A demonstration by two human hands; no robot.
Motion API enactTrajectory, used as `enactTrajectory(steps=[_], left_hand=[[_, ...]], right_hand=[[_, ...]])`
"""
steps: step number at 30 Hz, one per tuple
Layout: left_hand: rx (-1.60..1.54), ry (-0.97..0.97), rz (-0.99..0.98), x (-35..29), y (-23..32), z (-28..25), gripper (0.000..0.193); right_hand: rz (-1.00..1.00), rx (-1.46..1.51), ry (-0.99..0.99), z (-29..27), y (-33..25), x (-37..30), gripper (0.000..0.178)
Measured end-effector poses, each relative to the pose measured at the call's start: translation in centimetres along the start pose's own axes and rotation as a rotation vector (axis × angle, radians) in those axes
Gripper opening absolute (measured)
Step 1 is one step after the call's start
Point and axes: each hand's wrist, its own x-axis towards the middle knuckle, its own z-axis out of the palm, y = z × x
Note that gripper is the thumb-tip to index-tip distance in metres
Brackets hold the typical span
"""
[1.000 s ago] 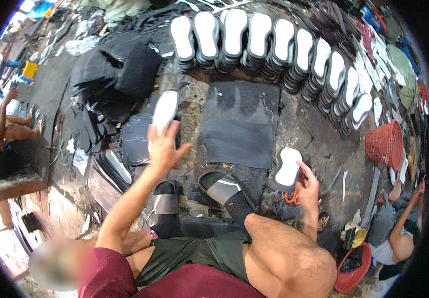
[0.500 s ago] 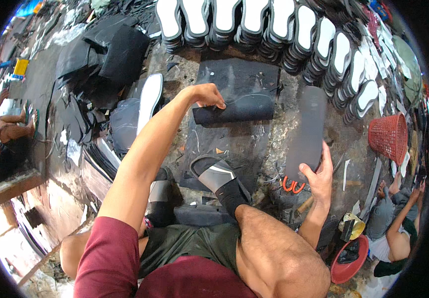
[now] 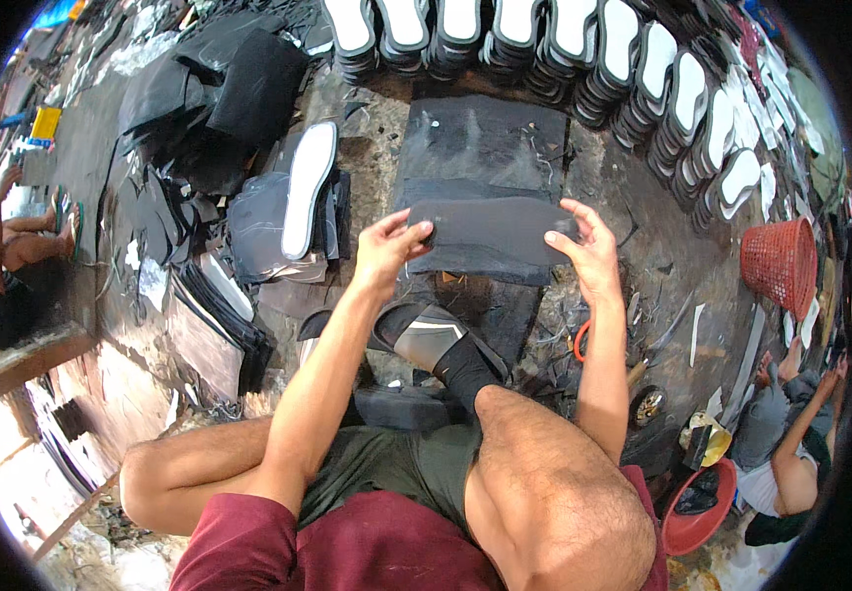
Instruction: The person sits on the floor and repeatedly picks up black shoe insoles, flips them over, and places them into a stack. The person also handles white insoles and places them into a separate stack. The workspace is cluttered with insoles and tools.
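Note:
My left hand [image 3: 386, 248] and my right hand [image 3: 583, 246] hold the two ends of a black rubber sheet piece [image 3: 490, 229], stretched flat above a larger black rubber sheet [image 3: 485, 148] on the floor. A white shoe sole [image 3: 309, 187] lies on a pile of dark cut pieces to the left of my left hand. My foot in a black and grey slide sandal [image 3: 431, 335] rests just below the held piece.
Rows of stacked white-topped soles [image 3: 544, 39] line the far side and curve down the right. A red mesh basket [image 3: 783, 264] stands at right, orange-handled scissors [image 3: 579, 340] near my right wrist. Black sheet stacks [image 3: 219, 335] lie left. Other people sit at left [image 3: 12, 256] and lower right [image 3: 790, 443].
My left hand left the white sole on the pile and took hold of the black piece. My right hand rose from near the scissors to grip its other end.

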Motion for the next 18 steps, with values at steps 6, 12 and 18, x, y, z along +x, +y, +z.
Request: enactTrajectory(steps=[6, 12, 18], left_hand=[[0.468, 0.293, 0.103, -1.1, -4.9, -2.3, 0.044], [0.858, 0.345, 0.274, -1.2, -6.1, -2.2, 0.041], [0.853, 0.384, 0.251, -1.3, -6.3, -1.9, 0.039]], right_hand=[[0.159, -0.033, 0.149, 1.0, 6.5, -2.1, 0.059], [0.112, -0.021, 0.162, 0.9, 8.8, -2.2, 0.059], [0.105, -0.023, 0.166, 0.9, 9.4, -2.1, 0.058]])
